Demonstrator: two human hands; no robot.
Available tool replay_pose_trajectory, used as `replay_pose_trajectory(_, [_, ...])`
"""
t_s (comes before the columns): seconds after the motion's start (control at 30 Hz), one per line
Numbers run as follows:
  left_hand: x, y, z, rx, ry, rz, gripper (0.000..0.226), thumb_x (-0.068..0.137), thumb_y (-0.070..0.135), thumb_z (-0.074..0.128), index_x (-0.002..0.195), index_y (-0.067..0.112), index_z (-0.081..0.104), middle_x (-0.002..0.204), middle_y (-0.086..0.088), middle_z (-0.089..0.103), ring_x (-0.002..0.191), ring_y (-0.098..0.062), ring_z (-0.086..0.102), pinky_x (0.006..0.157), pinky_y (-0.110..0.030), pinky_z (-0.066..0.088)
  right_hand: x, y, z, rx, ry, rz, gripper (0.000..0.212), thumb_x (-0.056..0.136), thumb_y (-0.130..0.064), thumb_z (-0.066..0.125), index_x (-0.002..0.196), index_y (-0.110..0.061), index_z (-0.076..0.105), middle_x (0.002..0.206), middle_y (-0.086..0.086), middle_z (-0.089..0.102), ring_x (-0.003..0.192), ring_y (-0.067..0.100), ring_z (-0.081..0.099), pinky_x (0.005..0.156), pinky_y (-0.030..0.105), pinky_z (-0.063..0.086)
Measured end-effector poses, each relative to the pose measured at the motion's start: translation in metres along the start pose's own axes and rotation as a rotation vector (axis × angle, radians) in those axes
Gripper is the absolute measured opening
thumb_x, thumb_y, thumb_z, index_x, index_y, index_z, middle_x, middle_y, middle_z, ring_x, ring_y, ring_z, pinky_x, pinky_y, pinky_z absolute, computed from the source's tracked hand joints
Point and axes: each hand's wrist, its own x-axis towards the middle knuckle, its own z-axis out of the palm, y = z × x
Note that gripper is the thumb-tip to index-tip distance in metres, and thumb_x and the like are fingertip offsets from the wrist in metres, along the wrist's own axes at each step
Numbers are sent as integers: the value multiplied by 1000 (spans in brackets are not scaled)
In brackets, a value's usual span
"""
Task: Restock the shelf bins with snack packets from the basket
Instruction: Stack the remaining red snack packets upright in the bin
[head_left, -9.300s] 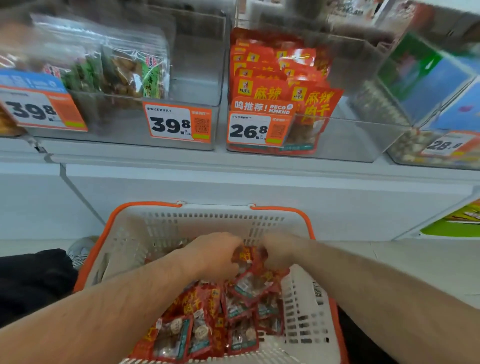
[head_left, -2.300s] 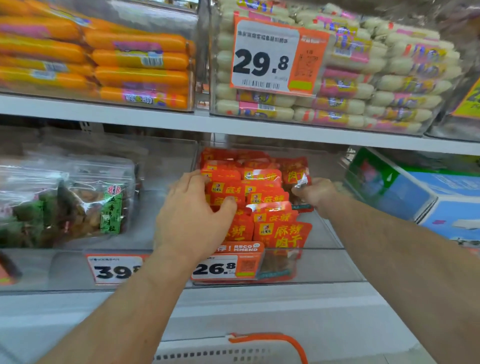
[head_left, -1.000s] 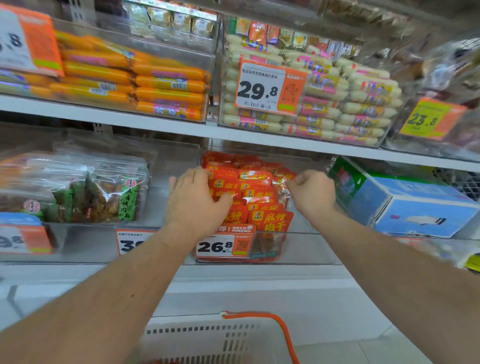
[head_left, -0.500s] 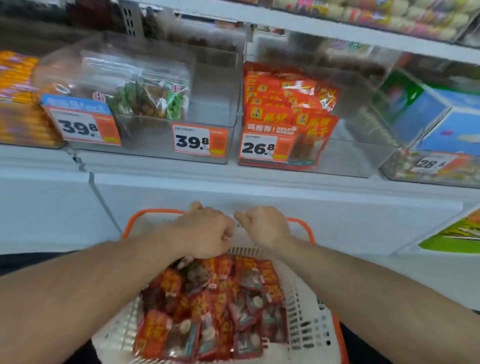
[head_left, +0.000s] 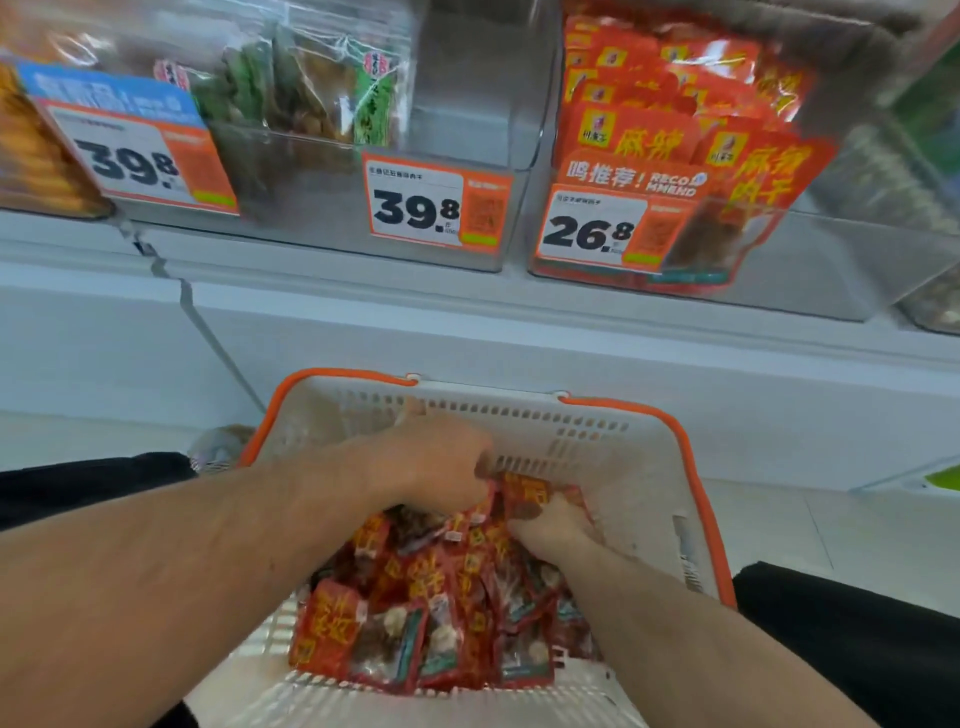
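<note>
Head view: both hands are down in the basket (head_left: 649, 467) at 6 o'clock. The left hand (head_left: 441, 467) curls over the red packets (head_left: 415, 613), seemingly grasping some. The right hand (head_left: 553, 525) pinches one packet (head_left: 524, 496) at its 12 o'clock. The bin (head_left: 675, 156) sits at 1 o'clock.

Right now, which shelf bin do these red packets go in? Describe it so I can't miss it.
Look at the shelf above the basket. The clear bin right of centre already holds red packets. Its tag reads 26.8, while the two tags to its left read 39.8.
</note>
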Motion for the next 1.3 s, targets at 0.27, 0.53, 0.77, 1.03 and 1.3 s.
replay_pose_trajectory(0.27, [14, -11, 9, -41, -81, -52, 18, 91, 37, 50, 102, 33, 62, 103, 13, 62, 104, -14, 53, 107, -43, 22, 10, -9, 12, -92, -15, 78, 120, 63, -74, 69, 152, -15, 14, 148, 16, 40, 133, 35, 45, 108, 48, 41])
replay_pose_trajectory(0.53, [8, -8, -4, -65, 10, -141, 29, 90, 36, 49, 117, 35, 60, 118, 10, 62, 108, -14, 54, 105, -43, 31, -36, -19, -29, -413, 48, -133, 95, 71, -44, 71, 146, -19, 19, 135, 12, 48, 124, 31, 49, 100, 39, 48])
replay_pose_trajectory(0.77, [-3, 9, -15, -517, 123, -373, 86, 85, 68, 55, 146, 12, 32, 143, -10, 43, 122, -28, 51, 94, -35, 45, -103, -41, -101, -140, 59, -484, 111, 61, -55, 74, 151, -27, 16, 132, 4, 51, 117, 26, 54, 90, 41, 52])
replay_pose_trajectory(1.03, [-24, 27, -44, -1304, 389, -268, 21, 88, 4, 68, 108, 7, 65, 88, -10, 72, 71, -20, 68, 59, -25, 57, -158, -39, -148, -37, 299, -697, 122, 61, -49, 84, 154, -30, 6, 140, 0, 42, 129, 22, 44, 105, 36, 42])
replay_pose_trajectory(1.3, [-49, 47, -106, -965, 654, 24, 23, 91, 6, 65, 96, 26, 56, 91, 5, 67, 66, -3, 60, 46, -11, 43, -192, -41, -219, 243, 460, -649, 70, 67, -46, 81, 130, -29, 55, 124, -11, 59, 118, 12, 53, 96, 31, 46])
